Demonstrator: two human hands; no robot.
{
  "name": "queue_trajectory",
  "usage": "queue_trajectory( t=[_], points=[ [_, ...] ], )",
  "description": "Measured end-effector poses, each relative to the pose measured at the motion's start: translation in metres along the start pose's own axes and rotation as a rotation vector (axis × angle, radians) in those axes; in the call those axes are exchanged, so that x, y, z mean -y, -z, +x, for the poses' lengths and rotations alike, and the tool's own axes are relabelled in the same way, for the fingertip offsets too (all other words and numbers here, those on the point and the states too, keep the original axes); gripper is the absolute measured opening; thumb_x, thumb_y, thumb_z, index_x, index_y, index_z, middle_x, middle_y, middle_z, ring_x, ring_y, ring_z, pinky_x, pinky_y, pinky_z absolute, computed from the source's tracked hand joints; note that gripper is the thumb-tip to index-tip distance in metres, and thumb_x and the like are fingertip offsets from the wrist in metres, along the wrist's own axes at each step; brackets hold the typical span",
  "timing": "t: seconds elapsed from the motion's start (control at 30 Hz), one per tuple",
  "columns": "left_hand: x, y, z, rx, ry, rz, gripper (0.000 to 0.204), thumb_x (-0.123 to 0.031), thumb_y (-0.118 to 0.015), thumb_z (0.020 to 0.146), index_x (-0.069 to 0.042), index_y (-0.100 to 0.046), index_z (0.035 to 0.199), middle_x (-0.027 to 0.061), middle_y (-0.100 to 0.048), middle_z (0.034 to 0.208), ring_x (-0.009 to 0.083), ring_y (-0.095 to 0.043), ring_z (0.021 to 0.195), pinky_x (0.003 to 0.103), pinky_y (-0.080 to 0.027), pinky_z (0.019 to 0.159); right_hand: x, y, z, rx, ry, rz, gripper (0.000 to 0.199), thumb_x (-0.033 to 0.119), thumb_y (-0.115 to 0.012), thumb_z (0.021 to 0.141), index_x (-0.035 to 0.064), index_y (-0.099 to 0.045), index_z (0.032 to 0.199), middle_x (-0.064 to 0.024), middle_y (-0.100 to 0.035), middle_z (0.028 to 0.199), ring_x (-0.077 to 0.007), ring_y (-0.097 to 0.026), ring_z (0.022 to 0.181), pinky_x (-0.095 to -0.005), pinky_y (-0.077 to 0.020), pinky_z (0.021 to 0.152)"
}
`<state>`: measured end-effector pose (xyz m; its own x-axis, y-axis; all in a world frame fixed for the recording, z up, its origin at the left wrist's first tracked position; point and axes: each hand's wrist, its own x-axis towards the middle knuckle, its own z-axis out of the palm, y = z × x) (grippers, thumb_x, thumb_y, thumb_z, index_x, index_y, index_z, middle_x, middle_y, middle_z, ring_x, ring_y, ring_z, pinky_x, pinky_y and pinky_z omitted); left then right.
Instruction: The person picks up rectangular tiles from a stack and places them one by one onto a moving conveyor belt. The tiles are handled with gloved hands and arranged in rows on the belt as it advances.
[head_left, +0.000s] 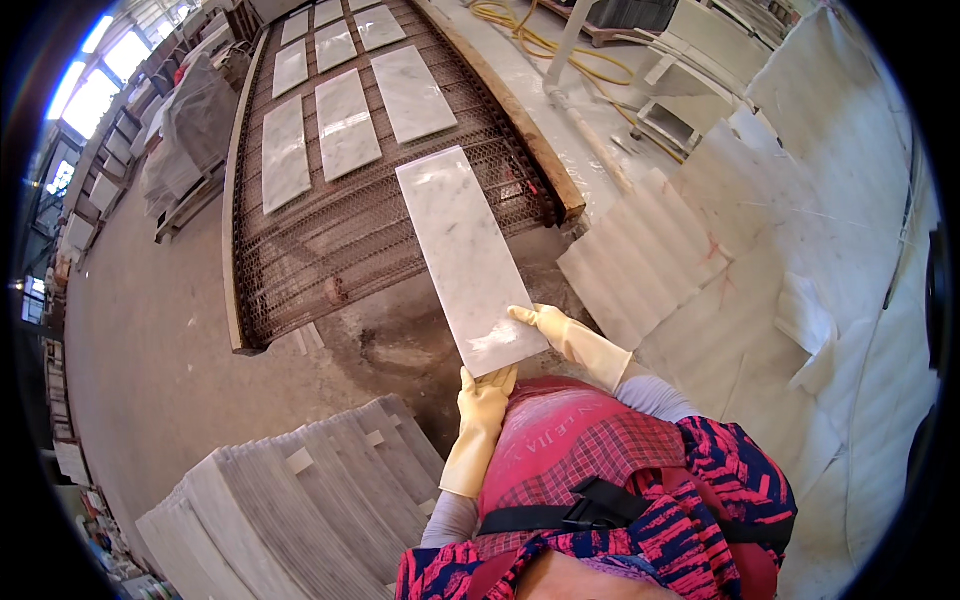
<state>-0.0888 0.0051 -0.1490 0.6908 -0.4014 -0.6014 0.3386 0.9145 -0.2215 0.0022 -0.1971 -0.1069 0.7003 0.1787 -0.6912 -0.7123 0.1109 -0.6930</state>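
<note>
A long white marble tile (468, 255) with grey veins reaches from in front of my body out over the near end of a mesh conveyor (330, 285). My left hand (487, 396), in a cream rubber glove, holds the tile at its near edge, with some fingers hidden under it. Gripping the tile's right edge near that same end is my right hand (545, 322), gloved alike, its thumb on top. The tile's far end lies over the mesh. Whether it touches the mesh, I cannot tell. Several similar tiles (348, 125) lie in rows farther up the conveyor.
A stack of slabs on edge (300, 480) stands at my near left. Wooden rails (545, 165) flank the conveyor. Foam sheeting (640, 260) covers the right side, with a yellow hose (600, 75) beyond. Wrapped goods (195, 125) sit on a pallet at the far left.
</note>
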Motion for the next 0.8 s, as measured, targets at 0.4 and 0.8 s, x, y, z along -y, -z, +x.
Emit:
queue_trajectory(
  t=[0.4, 0.8],
  points=[
    [-0.027, 0.053, 0.027, 0.206, 0.458, -1.172, 0.067, -0.024, -0.046, 0.102, -0.021, -0.019, 0.164, -0.0069, -0.018, 0.171, 0.018, -0.019, 0.157, 0.052, -0.021, 0.125, 0.006, 0.013, -0.013, 0.105, -0.027, -0.193, 0.062, 0.054, -0.065, 0.098, 0.0048, -0.062, 0.136, -0.0098, -0.07, 0.124, -0.0245, -0.067, 0.109, -0.0412, -0.0587, 0.083],
    [-0.014, 0.022, 0.027, 0.116, -0.068, -0.005, 0.067, -0.052, -0.034, 0.109, -0.004, -0.034, 0.157, 0.0197, -0.03, 0.165, 0.0433, -0.031, 0.15, 0.061, -0.028, 0.122, -0.004, 0.032, -0.003, 0.091, -0.011, -0.368, 0.072, 0.059, -0.058, 0.099, 0.0027, -0.054, 0.144, -0.0176, -0.066, 0.127, -0.0301, -0.069, 0.109, -0.043, -0.0618, 0.086]
  ],
)
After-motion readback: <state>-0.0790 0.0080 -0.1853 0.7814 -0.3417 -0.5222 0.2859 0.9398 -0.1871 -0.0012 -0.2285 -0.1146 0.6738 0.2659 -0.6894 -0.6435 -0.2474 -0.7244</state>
